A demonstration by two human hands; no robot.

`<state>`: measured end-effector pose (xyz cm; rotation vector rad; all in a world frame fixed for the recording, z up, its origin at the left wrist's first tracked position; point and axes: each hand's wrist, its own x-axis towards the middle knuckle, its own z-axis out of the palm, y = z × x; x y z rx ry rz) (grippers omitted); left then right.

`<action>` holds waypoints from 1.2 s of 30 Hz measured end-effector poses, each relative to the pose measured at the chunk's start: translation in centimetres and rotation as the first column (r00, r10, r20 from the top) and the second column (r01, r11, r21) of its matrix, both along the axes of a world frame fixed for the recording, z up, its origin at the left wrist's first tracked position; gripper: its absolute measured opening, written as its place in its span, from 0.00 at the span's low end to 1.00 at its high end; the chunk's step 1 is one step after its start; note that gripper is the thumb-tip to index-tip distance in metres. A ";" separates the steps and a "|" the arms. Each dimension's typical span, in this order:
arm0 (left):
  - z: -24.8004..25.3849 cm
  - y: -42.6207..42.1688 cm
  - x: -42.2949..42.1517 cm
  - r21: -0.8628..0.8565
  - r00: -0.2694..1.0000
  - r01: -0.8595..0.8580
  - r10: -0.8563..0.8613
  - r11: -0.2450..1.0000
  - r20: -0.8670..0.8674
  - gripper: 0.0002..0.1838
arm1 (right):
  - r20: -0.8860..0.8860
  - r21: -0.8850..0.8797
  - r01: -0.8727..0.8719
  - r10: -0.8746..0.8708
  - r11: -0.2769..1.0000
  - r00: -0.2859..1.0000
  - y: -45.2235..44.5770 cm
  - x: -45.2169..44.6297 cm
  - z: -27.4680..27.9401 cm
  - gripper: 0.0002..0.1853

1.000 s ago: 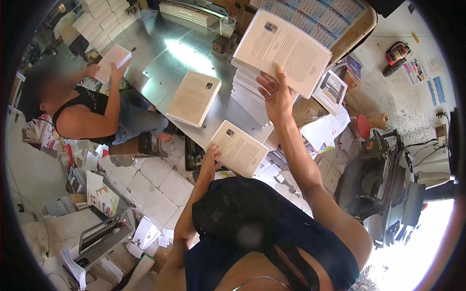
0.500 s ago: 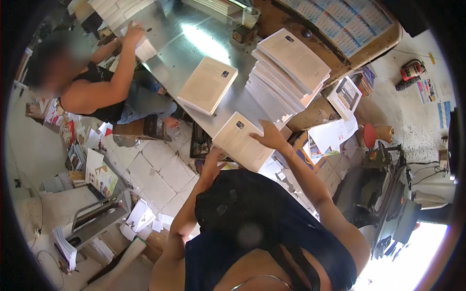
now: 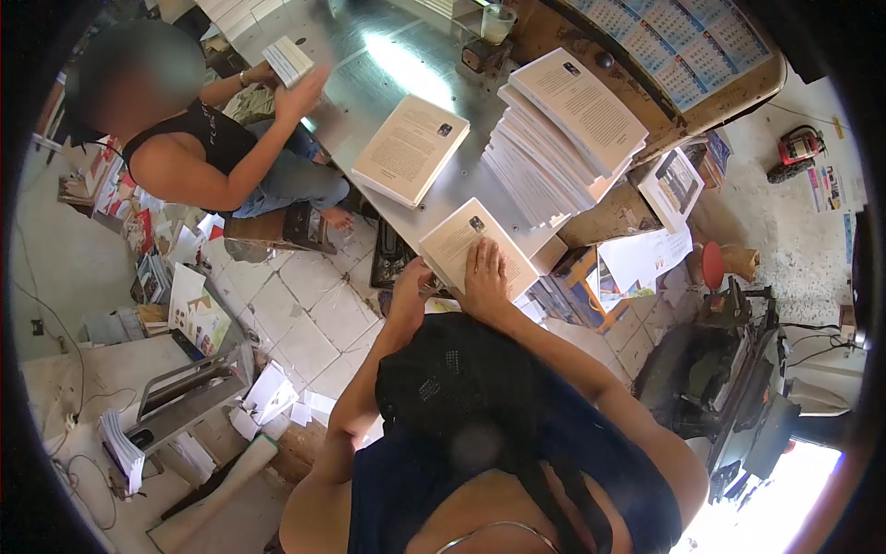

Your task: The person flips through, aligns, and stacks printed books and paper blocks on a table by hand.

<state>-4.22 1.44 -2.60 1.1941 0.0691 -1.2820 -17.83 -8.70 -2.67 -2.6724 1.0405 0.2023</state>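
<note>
A stack of printed pages (image 3: 452,234) lies at the near corner of the metal table. My right hand (image 3: 486,275) rests flat on its top sheet, fingers stretched. At the stack's left edge is my left hand (image 3: 412,288), its fingers bent and partly hidden, so its hold is unclear. Another neat stack (image 3: 412,150) sits farther up the table. To the right, a taller pile of page bundles (image 3: 580,115) leans in a fanned, staggered way.
A co-worker (image 3: 198,152) sits at the left, holding a small block of paper (image 3: 289,61). The metal table (image 3: 355,55) stretches to the back. A calendar (image 3: 678,51), a cup (image 3: 497,24) and a red stool (image 3: 709,265) are also visible.
My right hand has put its page bundle on the tall pile and come down onto the near stack. The co-worker's hands and paper block have moved. The view has shifted.
</note>
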 end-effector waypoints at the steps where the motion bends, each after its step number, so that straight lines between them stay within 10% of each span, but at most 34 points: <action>1: -0.5 0.1 0.3 0.004 0.999 -0.039 0.039 0.999 -0.014 0.26 | 0.028 0.051 0.005 -0.007 0.999 1.000 -0.4 -0.1 0.1 0.54; 15: -2.6 0.0 1.2 0.096 0.978 -0.207 0.202 0.974 0.059 0.27 | -0.029 0.196 0.035 -0.030 0.980 0.999 -0.8 -0.1 2.1 0.51; 31: 3.2 -2.9 -0.2 -0.342 0.939 0.343 -0.330 0.875 0.098 0.25 | 0.207 0.236 -0.072 0.023 0.969 0.978 -5.2 -3.9 5.6 0.31; 34: 3.1 -3.4 -0.2 -0.244 0.828 0.432 -0.274 0.868 0.489 0.21 | 0.263 0.087 -0.032 0.008 0.996 0.965 -8.4 -5.0 11.9 0.24; 36: 2.2 -3.5 -0.5 0.013 0.495 0.254 -0.141 0.967 0.857 0.28 | 0.428 0.259 0.001 -0.115 0.966 0.896 -9.1 -5.4 20.2 0.19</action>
